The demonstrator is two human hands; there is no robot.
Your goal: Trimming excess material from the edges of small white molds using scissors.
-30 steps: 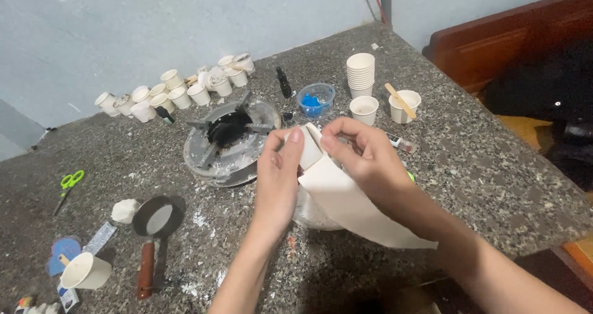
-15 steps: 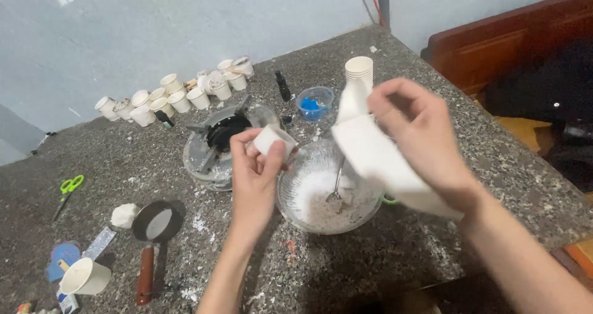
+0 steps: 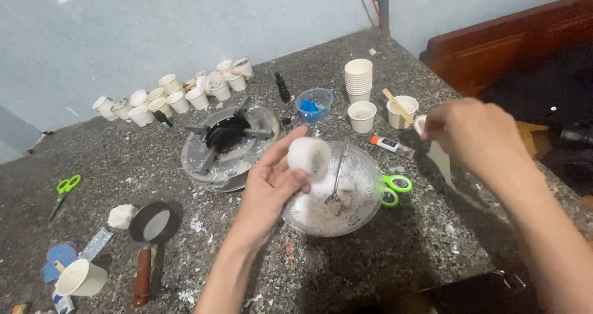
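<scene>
The left hand is raised over the near rim of the clear bowl, fingers clasped round a white cast lump, while the right hand is out to the right, pinching a strip of white paper. The bowl holds white crumbly material and a metal whisk. Green scissors lie touching the bowl's right side, and a gas burner, stacked paper cups and a cup with a wooden stick stand behind it.
</scene>
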